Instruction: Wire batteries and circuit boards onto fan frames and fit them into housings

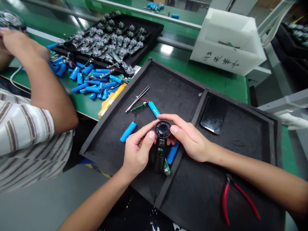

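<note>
- i'm watching left hand (136, 150) and right hand (193, 139) gripping the black fan (163, 129) over the tray (174, 88).
- i'm suspecting uneven thumb pressure could be tipping it against the blue cell (173, 154).

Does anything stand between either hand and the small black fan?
Nothing visible does: the left hand and the right hand both hold the black fan by its round head. The blue battery to its right blocks neither hand.
</note>
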Demonstrator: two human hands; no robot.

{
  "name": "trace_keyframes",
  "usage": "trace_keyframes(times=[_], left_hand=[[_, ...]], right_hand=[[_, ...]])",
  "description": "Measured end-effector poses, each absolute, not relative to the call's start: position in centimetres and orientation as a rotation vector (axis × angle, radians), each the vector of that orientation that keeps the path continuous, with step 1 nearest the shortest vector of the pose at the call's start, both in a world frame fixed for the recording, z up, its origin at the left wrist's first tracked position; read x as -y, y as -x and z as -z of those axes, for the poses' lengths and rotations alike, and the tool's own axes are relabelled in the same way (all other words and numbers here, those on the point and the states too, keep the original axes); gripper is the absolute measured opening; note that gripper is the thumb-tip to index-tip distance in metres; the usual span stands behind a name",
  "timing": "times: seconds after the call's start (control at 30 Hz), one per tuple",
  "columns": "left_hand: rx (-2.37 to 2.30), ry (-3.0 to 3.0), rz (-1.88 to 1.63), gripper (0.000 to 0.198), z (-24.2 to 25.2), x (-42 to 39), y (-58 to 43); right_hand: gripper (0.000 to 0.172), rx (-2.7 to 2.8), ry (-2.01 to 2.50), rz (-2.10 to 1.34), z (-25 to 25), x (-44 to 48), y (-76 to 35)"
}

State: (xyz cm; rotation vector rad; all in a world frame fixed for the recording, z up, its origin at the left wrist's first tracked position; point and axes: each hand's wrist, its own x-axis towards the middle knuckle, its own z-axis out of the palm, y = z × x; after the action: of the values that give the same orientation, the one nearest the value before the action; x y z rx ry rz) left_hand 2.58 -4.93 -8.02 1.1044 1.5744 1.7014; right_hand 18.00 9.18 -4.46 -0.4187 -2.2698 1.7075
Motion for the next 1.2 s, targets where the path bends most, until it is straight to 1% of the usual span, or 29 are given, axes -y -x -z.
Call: trace_keyframes(times=[0.13,0.2,0.27,0.33,0.4,0.47,0.53,0.63,0.77,0.93,1.2], left_hand=[[-1.544,-1.145,-1.687,0.036,7.9,4.8,-2.6],[-1.476,-1.191,-1.683,0.045,8.1,4.8,-2.7],[-1.440,-1.251,-1.652,0.060,8.3,4.8,-2.8],[-1.482,-1.295,-1.598,0.069,8.4,4.9,-2.8],[-1.559,-1.293,-1.536,0.067,8.1,4.9,-2.6],[-1.594,-1.301,-1.457,0.064,7.6,4.8,-2.4],[-1.605,-1.333,-1.351,0.064,6.9,4.6,-2.0],[-1.612,-1.353,-1.229,0.061,6.1,4.4,-1.5],[-1.585,-1.332,-1.184,0.061,5.7,4.1,-1.1],[-1.530,-1.337,-1.028,0.057,5.2,3.6,-0.5],[-1.473,-1.347,-0.893,0.057,5.4,3.4,-0.3]], right_hand=[[0.044,2.264,0.423,-1.697,4.5,-9.1,-18.0],[0.044,2.270,0.418,-1.665,4.6,-9.0,-18.0],[0.044,2.311,0.392,-1.581,4.6,-9.0,-18.1],[0.044,2.424,0.306,-1.380,4.6,-9.2,-18.3],[0.043,2.571,0.168,-1.018,4.5,-9.8,-18.5],[0.039,2.671,0.008,-0.641,4.3,-10.6,-18.7],[0.031,2.730,-0.125,-0.451,4.0,-11.4,-18.8],[0.026,2.778,-0.179,-0.539,3.6,-11.8,-18.8],[0.031,2.878,-0.084,-0.711,3.1,-11.8,-18.9],[0.037,3.059,-0.156,-0.543,2.6,-12.5,-19.4],[0.039,3.125,-0.202,-0.620,2.1,-12.8,-19.3]])
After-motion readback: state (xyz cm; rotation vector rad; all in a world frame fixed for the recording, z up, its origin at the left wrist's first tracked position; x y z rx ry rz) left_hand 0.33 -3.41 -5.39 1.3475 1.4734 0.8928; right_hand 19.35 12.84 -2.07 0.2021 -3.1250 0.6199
